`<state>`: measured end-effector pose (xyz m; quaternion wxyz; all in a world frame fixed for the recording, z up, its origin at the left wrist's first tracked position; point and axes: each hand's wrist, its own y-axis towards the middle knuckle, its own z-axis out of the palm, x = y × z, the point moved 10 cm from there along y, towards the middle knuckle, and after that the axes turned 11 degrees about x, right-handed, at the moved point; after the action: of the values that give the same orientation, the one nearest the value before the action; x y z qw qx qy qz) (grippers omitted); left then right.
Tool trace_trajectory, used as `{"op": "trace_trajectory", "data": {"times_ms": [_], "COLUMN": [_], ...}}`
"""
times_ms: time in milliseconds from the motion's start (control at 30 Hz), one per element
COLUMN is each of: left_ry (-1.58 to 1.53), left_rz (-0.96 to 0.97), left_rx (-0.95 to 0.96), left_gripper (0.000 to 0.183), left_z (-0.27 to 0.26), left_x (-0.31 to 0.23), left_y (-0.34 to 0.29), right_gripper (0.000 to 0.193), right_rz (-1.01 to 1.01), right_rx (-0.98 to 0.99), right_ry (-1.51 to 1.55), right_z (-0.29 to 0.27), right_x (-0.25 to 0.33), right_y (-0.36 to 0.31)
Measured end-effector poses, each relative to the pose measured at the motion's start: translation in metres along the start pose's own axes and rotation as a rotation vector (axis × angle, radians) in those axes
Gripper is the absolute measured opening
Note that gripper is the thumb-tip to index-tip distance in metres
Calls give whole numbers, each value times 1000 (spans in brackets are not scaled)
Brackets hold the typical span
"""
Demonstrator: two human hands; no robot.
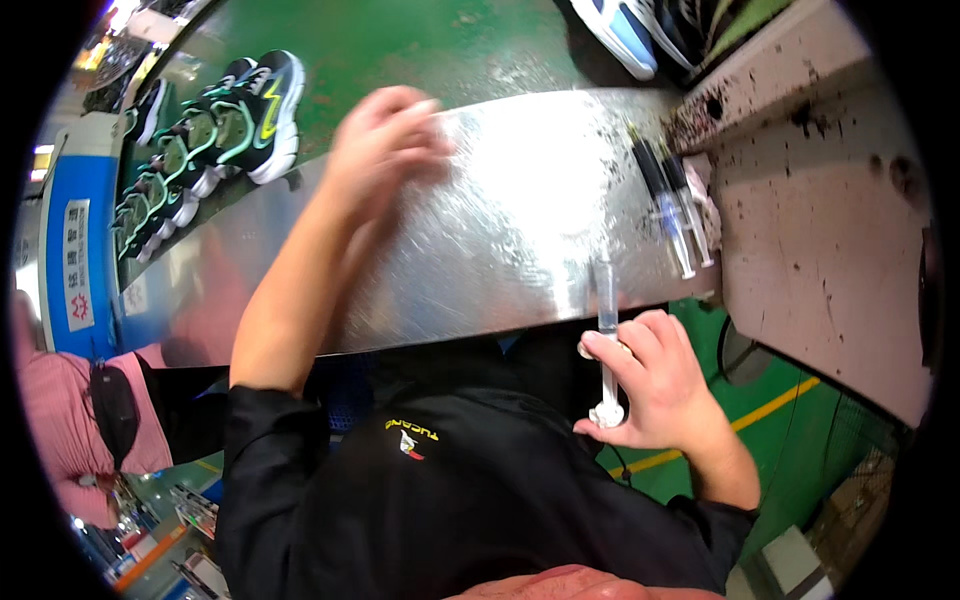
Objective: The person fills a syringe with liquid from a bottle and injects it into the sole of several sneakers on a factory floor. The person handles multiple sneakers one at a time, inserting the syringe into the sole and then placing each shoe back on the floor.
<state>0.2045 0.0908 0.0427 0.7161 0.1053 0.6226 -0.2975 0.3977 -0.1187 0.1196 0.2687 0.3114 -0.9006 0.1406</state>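
My right hand [665, 385] is wrapped round a clear syringe [607, 295] at the table's near edge. Its barrel points away from me, and the white plunger end sits by my thumb. My left hand [390, 145] is over the far left part of the metal table, near a black sneaker [275, 115] with mint lining and a yellow mark. Motion blurs its fingers, and I see nothing clearly in them. To the right on the metal lie two syringes, one dark-filled [655, 185] and another dark one [685, 200] beside it.
A row of similar sneakers [165, 180] runs along the green surface [420, 50] at left. More shoes [625, 35] stand far right. A stained pale machine wall [810, 200] bounds the shiny metal table [480, 270] on the right. Someone in pink [75, 400] is at far left.
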Motion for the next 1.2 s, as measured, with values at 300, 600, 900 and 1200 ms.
{"op": "trace_trajectory", "data": {"times_ms": [300, 600, 900, 1200], "left_ry": [520, 237, 209, 0], "left_rz": [362, 265, 348, 264], "left_rx": [-746, -683, -368, -279], "left_gripper": [73, 80, 79, 81], "left_z": [-221, -239, -152, -105], "left_x": [-24, -20, -52, -9], "left_y": [-164, -92, -170, -194], "right_gripper": [66, 72, 80, 93], "right_rz": [67, 97, 94, 210], "right_rx": [300, 420, 185, 19], "right_ry": [-386, -424, -26, 201], "right_z": [12, 13, 38, 41], "right_x": [0, 41, 31, 17], "right_y": [22, 49, 33, 9]}}
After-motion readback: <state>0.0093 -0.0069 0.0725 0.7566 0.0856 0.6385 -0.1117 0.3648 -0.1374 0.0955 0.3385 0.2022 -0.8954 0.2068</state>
